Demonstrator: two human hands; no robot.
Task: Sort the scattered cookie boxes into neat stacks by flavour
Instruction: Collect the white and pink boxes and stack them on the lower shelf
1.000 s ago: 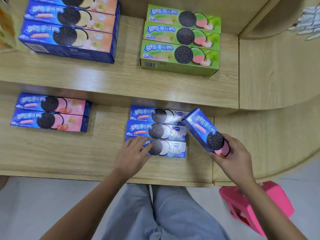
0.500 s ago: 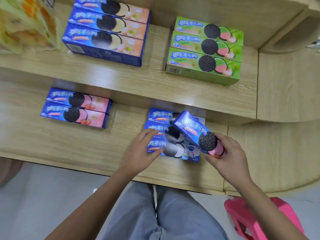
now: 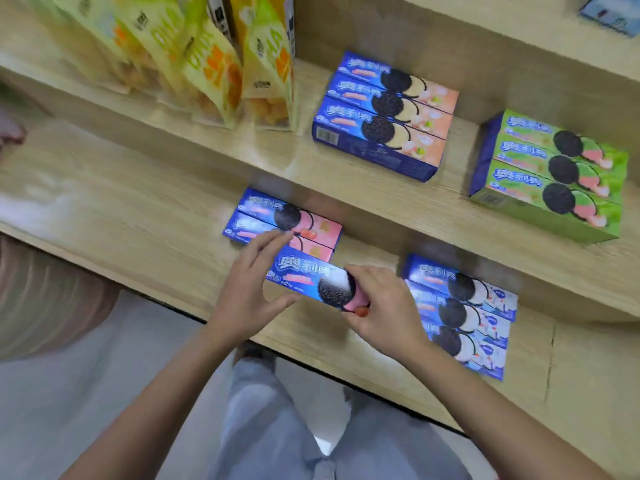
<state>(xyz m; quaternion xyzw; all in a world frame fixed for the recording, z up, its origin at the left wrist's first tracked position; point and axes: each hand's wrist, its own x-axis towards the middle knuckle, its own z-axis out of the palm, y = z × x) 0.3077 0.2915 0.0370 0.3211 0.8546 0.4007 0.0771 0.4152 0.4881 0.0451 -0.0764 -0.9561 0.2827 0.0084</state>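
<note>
A blue and pink cookie box point(image 3: 308, 277) is held above the lower shelf point(image 3: 138, 216). My right hand point(image 3: 384, 306) grips its right end. My left hand point(image 3: 247, 289) cups its left end, thumb under and fingers over. Just behind it lie two matching pink boxes point(image 3: 322, 230) side by side. To the right sits a row of three blue and white boxes point(image 3: 464, 313). On the upper shelf point(image 3: 242, 147) are three peach-coloured boxes point(image 3: 391, 116) and three green boxes point(image 3: 550, 174).
Yellow snack bags point(image 3: 214, 60) stand at the upper shelf's left. Another blue box point(image 3: 609, 12) shows at the top right corner. My legs in grey trousers point(image 3: 294, 427) are below the lower shelf's front edge.
The pink box travelled left from beside the white boxes to in front of the pink pair. My left hand left the white boxes and closed on the box's left end. The view swung.
</note>
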